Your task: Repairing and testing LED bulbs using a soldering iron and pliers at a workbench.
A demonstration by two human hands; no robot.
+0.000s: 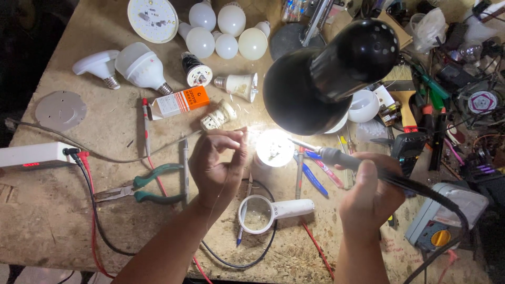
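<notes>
both hands busy: right hand (368, 192) grips soldering iron (336, 156), tip at glowing open bulb (273, 150).

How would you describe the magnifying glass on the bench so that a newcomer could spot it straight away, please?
Start at the big black desk lamp over the bench and drop to the brightly lit bulb beneath it. Just nearer the person, between the left hand and right hand, lies the magnifying glass. Alone there, it has a round clear lens with a white handle.
</notes>
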